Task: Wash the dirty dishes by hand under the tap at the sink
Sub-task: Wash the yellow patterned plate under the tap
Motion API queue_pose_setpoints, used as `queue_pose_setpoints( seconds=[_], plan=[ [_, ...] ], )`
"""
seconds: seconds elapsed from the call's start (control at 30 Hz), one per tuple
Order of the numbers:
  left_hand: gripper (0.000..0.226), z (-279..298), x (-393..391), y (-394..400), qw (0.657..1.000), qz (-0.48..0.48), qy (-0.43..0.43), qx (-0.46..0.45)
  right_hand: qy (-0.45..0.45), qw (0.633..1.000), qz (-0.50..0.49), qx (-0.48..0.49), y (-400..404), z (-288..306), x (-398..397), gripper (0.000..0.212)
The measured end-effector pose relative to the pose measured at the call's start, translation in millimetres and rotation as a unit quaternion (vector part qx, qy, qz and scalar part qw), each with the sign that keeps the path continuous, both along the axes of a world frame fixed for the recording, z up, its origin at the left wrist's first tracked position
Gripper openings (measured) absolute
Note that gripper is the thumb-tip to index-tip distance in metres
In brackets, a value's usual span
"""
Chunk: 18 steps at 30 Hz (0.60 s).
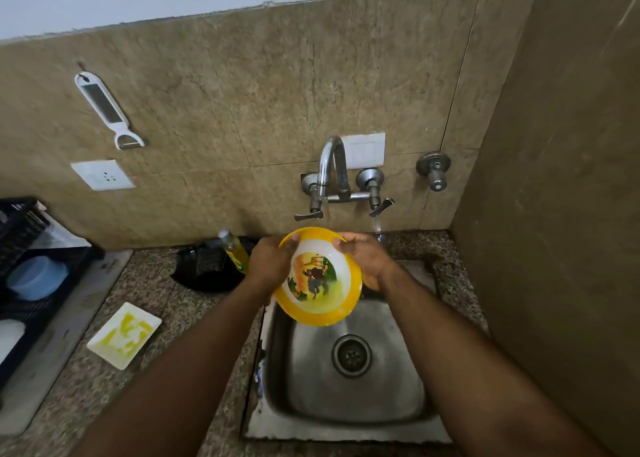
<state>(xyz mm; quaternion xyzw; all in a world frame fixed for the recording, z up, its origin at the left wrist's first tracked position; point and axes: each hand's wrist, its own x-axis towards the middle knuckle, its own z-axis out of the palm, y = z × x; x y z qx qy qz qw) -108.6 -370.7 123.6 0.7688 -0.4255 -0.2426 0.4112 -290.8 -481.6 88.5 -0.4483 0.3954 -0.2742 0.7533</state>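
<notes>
Far left: dark crate (20,235) with a blue lidded container (37,277) inside, sitting on a pale board at the counter's left edge. White square plate (124,334) smeared yellow lies flat on the speckled counter (166,304), well apart from the sink rim. On the wall above: white peeler (108,110) on a hook, white socket (103,174) below it. Black scrub pad pile (207,266) and a yellow-liquid bottle (236,251) against the backsplash, just left of the sink.

Left hand (268,266) grips the yellow-rimmed bowl (317,276) on its left rim, thumb curled inside. Bowl is tilted toward the camera, held above the sink's back half, below the tap (334,165); printed picture on its white inside. Right hand (365,261) clamps the right rim, fingers over the top edge.

Steel sink (398,387) basin below is open, drain (351,355) uncovered. Right of it a narrow counter strip, then the side wall (554,214) close in. Separate valve (434,171) on the back wall, right of the tap.
</notes>
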Motion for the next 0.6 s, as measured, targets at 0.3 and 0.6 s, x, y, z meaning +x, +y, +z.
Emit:
queue_pose_setpoints(
  seconds=[0.3, 0.6],
  plan=[
    [0.043, -18.2, -40.4, 18.8, 0.984, 0.113, 0.007, -0.136, 0.111, 0.977, -0.177, 0.036, 28.4, -29.6, 20.2, 0.024],
    [0.034, -20.0, -41.8, 30.1, 0.985, 0.151, 0.083, -0.009, 0.21, 0.957, -0.166, -0.115, 21.4, -18.7, 14.3, 0.023]
  ],
)
